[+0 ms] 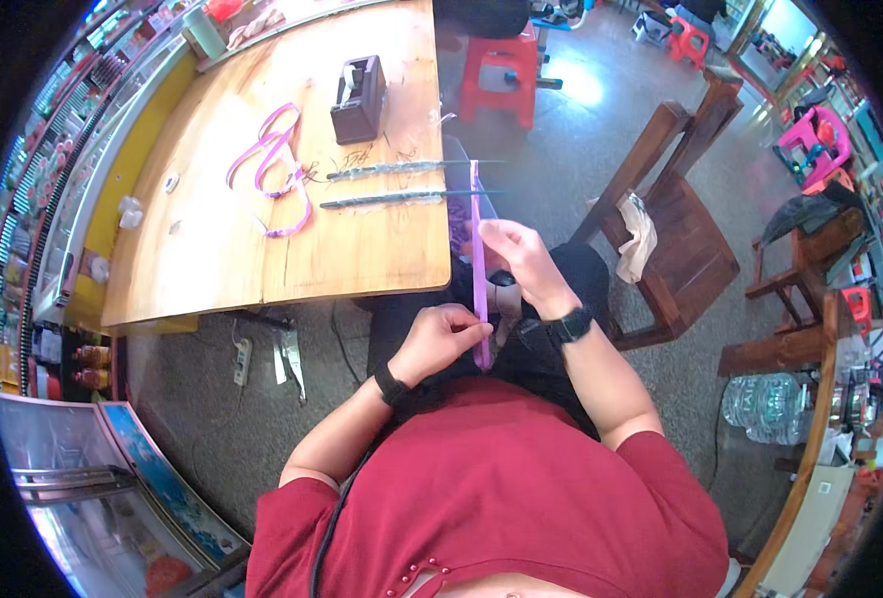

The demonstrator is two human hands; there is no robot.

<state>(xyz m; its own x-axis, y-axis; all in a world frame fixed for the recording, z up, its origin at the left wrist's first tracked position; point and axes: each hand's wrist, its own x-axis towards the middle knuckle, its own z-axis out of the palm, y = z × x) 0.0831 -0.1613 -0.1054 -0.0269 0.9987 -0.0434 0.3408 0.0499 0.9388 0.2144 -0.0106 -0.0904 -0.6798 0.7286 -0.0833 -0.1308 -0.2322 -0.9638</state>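
Observation:
A straight purple ribbon strip stands upright in front of me, held taut between both hands. My left hand pinches its lower end over my lap. My right hand grips it higher up, fingers closed around the strip. Both wrists wear dark bands. More purple ribbon lies in loops on the wooden table, and two thin green-wrapped sticks lie near the table's right edge.
A dark tape dispenser stands on the table. A wooden chair with a cloth is at my right, a red stool beyond. A power strip lies on the floor, water bottles at right.

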